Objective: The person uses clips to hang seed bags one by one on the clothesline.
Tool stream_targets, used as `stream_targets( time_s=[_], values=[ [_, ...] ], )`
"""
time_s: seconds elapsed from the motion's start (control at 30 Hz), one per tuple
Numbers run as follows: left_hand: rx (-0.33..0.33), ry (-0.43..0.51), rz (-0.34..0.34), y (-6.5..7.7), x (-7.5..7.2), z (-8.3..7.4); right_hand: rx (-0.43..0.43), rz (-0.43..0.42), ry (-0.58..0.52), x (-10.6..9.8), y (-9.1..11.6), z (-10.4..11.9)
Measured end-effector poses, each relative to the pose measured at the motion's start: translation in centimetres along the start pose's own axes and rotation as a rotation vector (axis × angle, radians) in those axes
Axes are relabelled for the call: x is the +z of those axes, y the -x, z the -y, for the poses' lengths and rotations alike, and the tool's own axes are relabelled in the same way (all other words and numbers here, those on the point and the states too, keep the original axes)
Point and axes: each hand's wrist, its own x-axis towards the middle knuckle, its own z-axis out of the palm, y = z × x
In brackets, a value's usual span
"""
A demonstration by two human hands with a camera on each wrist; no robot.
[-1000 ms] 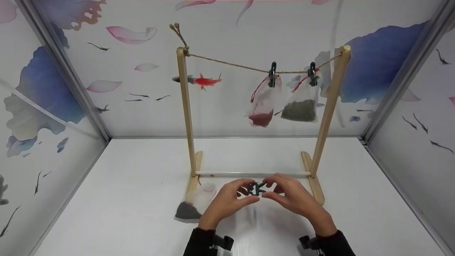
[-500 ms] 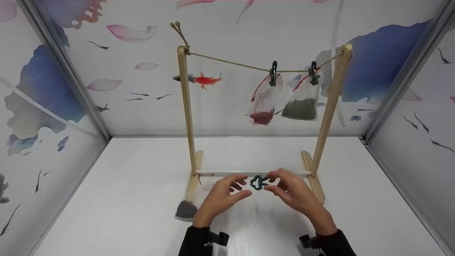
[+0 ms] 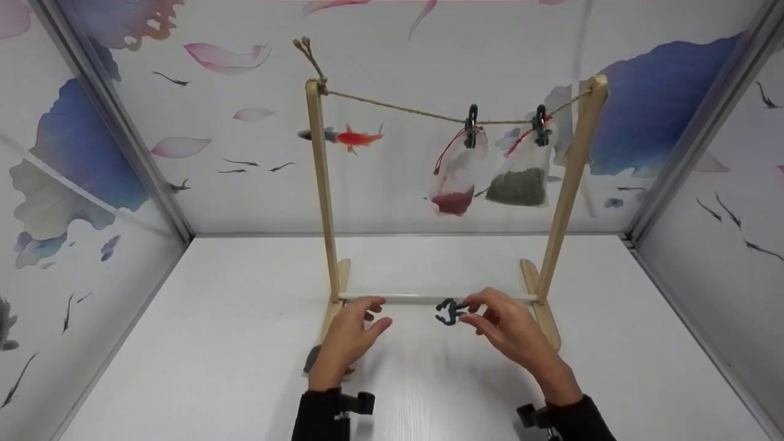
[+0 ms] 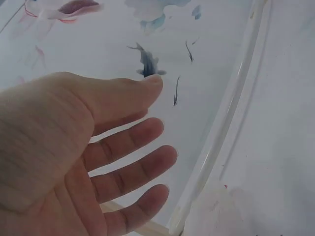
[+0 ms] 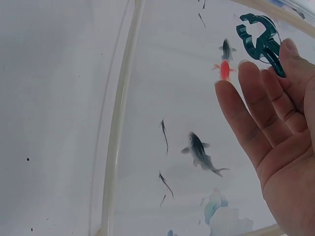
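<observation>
My right hand (image 3: 514,337) pinches the handles of a dark green clip (image 3: 452,312) above the table, in front of the rack. In the right wrist view the spring clip (image 5: 268,45) points away from the thumb, its curved jaws parted at the tip. My left hand (image 3: 349,343) hovers at the left, fingers slightly bent and apart from the thumb, holding nothing. Below it lies a sheer drawstring bag with dark grey contents (image 3: 312,360), mostly hidden by the hand and wrist. In the left wrist view the left hand (image 4: 74,142) has nothing between its fingers.
A wooden rack (image 3: 324,202) stands on the white table (image 3: 202,355) with a sagging rope (image 3: 398,110). Clips hold a sheer bag with red contents (image 3: 452,201) and one with greenish contents (image 3: 517,187) on the rope's right part. A white rod (image 3: 416,299) joins the rack's feet.
My left hand has let go of the clip and moved left, over the grey-filled bag. The right hand keeps the clip, and its jaws now stand wider apart.
</observation>
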Motion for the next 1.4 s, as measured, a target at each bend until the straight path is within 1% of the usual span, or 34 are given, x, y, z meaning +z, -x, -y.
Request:
stream_targets(
  time_s=[0.17,0.3,0.4,0.43,0.53,0.67,0.77,0.93,1.23,1.4],
  values=[
    [-0.104,-0.079,-0.042,0.2,-0.3,0.9,-0.005,-0.014,0.005,0.0,0.0,0.0],
    [-0.185,-0.185,-0.072,0.4,-0.4,1.7,-0.016,-0.023,0.001,0.0,0.0,-0.1],
    [-0.271,-0.264,-0.072,0.6,-0.5,2.3,-0.029,-0.025,-0.001,0.0,0.0,-0.1],
    [-0.297,-0.277,-0.068,0.7,-0.5,2.5,-0.035,-0.025,0.001,0.0,0.0,-0.1],
    [-0.340,-0.287,-0.069,0.9,-0.6,2.9,-0.047,-0.024,0.001,0.1,0.0,-0.2],
    [-0.321,-0.299,-0.082,1.1,-0.7,3.1,-0.041,-0.017,0.008,0.1,0.0,-0.3],
    [-0.336,-0.304,-0.074,1.1,-0.8,3.2,-0.031,-0.002,0.013,0.2,0.0,-0.3],
    [-0.380,-0.280,-0.052,1.2,-0.7,3.4,-0.015,0.019,0.011,0.2,0.0,-0.3],
    [-0.383,-0.290,-0.055,1.3,-0.4,3.6,0.037,0.053,0.014,0.1,0.1,-0.2],
    [-0.387,-0.279,-0.063,1.3,-0.4,3.6,0.025,0.046,0.011,0.1,0.1,-0.3]
  ],
)
